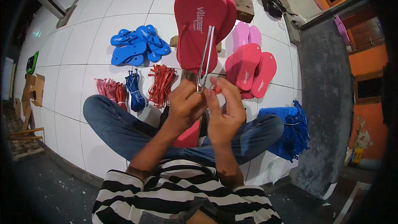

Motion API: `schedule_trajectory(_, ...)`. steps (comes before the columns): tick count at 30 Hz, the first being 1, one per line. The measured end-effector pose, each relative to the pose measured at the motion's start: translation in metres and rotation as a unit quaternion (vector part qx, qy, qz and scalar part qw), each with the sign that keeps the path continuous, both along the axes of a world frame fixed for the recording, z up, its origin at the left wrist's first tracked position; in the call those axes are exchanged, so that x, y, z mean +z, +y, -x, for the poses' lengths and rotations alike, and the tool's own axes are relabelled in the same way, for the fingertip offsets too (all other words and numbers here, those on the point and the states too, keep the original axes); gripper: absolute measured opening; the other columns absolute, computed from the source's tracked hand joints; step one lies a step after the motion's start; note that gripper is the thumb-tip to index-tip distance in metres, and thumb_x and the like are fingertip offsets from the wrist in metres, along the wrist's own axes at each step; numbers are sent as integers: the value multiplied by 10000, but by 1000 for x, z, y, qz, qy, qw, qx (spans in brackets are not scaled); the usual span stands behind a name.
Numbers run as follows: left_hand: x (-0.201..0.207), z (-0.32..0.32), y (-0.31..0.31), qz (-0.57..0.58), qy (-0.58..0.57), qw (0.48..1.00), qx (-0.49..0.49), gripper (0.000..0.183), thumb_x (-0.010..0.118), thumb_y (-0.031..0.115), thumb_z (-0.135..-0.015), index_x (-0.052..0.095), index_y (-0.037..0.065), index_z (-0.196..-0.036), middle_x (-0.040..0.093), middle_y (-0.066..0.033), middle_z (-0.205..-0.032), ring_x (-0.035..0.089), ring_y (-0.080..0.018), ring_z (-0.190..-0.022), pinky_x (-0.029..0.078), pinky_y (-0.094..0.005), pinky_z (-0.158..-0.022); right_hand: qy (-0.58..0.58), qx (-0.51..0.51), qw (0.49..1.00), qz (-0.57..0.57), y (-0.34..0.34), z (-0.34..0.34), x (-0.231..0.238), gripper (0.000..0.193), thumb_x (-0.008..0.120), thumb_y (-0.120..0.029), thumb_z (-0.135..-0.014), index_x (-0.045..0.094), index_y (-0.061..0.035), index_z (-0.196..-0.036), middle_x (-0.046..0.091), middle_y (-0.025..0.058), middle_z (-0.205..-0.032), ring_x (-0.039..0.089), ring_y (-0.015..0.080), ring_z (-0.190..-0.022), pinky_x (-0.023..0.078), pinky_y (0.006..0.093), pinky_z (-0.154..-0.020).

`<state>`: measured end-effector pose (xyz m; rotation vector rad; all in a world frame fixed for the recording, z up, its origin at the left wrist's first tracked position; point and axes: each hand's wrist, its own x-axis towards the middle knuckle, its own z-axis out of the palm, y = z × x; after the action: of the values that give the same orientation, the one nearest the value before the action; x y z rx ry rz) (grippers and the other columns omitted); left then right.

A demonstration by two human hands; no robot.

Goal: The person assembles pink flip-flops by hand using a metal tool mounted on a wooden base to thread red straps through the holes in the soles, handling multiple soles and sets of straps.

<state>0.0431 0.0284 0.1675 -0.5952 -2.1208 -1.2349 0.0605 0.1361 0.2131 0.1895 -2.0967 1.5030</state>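
Note:
A pair of red flip-flop soles (188, 12) stands stacked in front of me, propped on a wooden block. In front of the soles rises a long, narrow metal tool with two thin prongs (207, 54), its bent lower end at my fingers. My left hand (186, 103) is closed around that lower end, its fingers curled. Close beside it, my right hand (226, 112) pinches a small red piece (217, 90) that looks like the end of a flip-flop strap; most of it is hidden by the fingers.
Blue flip-flops (141, 45) lie at the far left. Nearer are bundles of pink straps (107, 88), blue straps (134, 91) and red straps (161, 86). Red soles (248, 70) and pink soles (244, 35) are stacked right; blue straps (292, 130) lie by my right knee. A wooden beam (244, 6) is behind.

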Motion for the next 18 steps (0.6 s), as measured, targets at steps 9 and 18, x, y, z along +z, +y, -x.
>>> schedule_trajectory(9, 13, 42, -44, -214, 12, 975, 63, 275, 609, -12, -844, 546, -2, -1111, 547, -112, -1041, 531, -192, -946, 421, -310, -778, -57, 320, 905, 276, 20, 29, 3, 446, 509, -356, -982, 562, 25, -757, 558, 61, -687, 519, 109, -652, 404, 258, -587)
schedule_trajectory(18, 110, 92, -49, 44, 53, 996, 57, 338, 767, 138, -741, 605, 39, -1021, 637, -81, -1023, 592, -223, -875, 463, -282, -773, -56, 443, 883, 142, 19, 53, 4, 492, 517, -410, -961, 546, -19, -663, 525, 22, -640, 472, 119, -611, 358, 254, -567)
